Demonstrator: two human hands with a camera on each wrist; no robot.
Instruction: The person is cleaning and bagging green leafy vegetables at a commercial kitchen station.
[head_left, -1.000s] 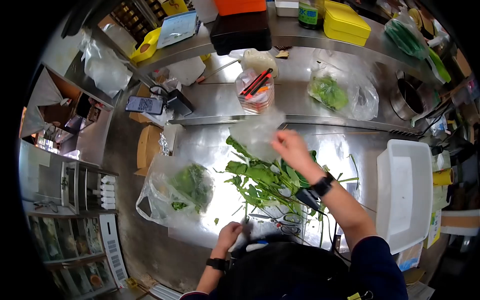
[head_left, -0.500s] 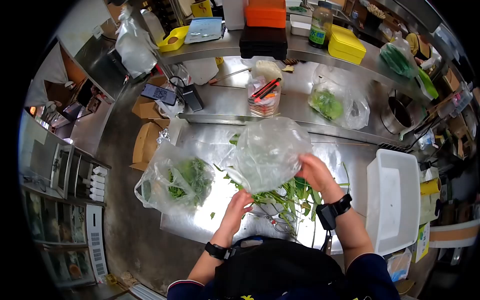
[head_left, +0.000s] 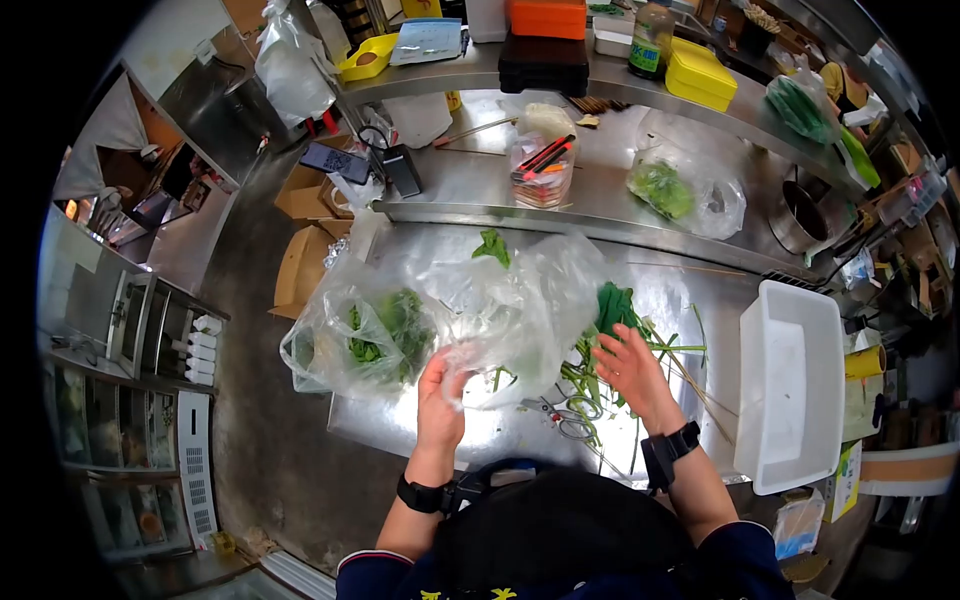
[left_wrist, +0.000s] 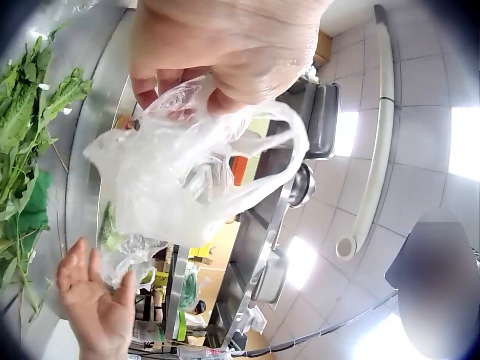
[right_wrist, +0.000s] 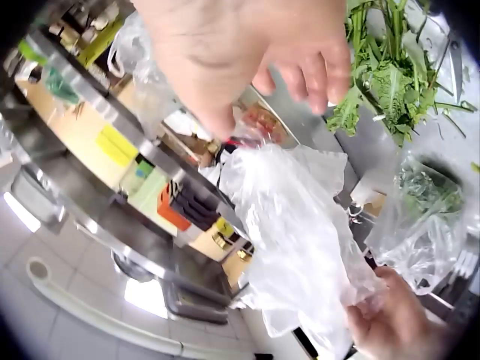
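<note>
My left hand (head_left: 440, 405) pinches the edge of a clear plastic bag (head_left: 540, 320) in the head view; the left wrist view shows that bag (left_wrist: 165, 180) bunched under curled fingers, its handle loop hanging free. To the right of the bag, my right hand (head_left: 635, 375) has its fingers spread and holds nothing. Leafy greens (head_left: 610, 305) lie partly hidden behind the bag and right hand. Scissors (head_left: 572, 422) rest on the steel counter below them. On the left, a second clear bag (head_left: 345, 345) holds cut greens and touches the first bag.
A white plastic tub (head_left: 790, 390) stands at the counter's right. On the shelf behind are a container of red-and-black pens (head_left: 543, 170), a bag of lettuce (head_left: 662, 190) and a metal pot (head_left: 800, 215). Open cardboard boxes (head_left: 300, 270) stand beyond the left edge.
The right hand has let go of the clear bag and moved slightly down. The left hand has shifted left with the bag, which has changed shape and uncovered more greens on the right.
</note>
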